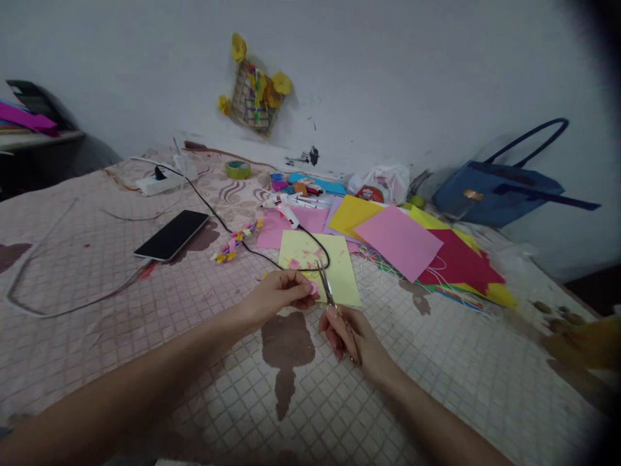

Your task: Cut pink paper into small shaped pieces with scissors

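Observation:
My left hand [286, 289] pinches a small pink paper piece [314, 288] between thumb and fingers. Just to its right, my right hand [347, 333] is closed around the handles of metal scissors [328, 288]. The scissor blades point away from me, slightly parted, beside the pink piece. Under the blades lies a pale yellow sheet [347, 278] scattered with small pink and yellow scraps. A black cord loops across that sheet from a white glue gun [286, 211] standing behind it.
A strip of colourful paper bits [237, 241] and a tablet [172, 235] with its cable lie left. Coloured paper sheets [398, 241] and strings spread to the right, before a blue handbag [499, 191]. Green tape [237, 169] and a power strip [162, 181] sit at the back.

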{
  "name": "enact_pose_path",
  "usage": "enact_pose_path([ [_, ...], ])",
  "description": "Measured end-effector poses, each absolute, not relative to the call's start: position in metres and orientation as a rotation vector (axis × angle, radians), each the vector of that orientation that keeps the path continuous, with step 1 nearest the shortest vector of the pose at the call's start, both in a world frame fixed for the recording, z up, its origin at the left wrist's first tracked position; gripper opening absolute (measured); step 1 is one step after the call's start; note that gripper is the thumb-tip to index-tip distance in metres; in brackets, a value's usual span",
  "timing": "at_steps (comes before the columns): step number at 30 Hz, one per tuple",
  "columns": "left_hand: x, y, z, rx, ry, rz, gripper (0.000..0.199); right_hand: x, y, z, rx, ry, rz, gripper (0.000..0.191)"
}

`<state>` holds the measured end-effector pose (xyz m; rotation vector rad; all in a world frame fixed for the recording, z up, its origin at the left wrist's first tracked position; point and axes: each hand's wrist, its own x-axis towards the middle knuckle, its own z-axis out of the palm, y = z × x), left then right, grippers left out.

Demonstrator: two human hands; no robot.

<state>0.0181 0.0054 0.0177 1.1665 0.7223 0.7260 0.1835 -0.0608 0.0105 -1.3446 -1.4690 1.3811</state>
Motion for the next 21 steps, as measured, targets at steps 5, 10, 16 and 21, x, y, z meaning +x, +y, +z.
enact_pose_path([
  [5,0.0159,0.009,0.0168,1.127,0.706,0.822,0.02,0.1814,-0.0613,0.0093,-1.412,-1.528,1.339,0.041],
  [10,0.0152,0.0095,0.0176,1.084,0.71,0.85,0.019,0.1805,-0.0627,0.01,-1.45,-1.586,1.289,0.042],
  [16,0.0148,0.0089,0.0201,1.093,0.716,0.846,0.019,0.183,-0.0622,0.0058,-1.451,-1.674,1.208,0.041],
  [21,0.0147,0.0094,0.0181,1.107,0.7,0.851,0.019,0.1855,-0.0627,0.0017,-1.46,-1.695,1.182,0.036],
])
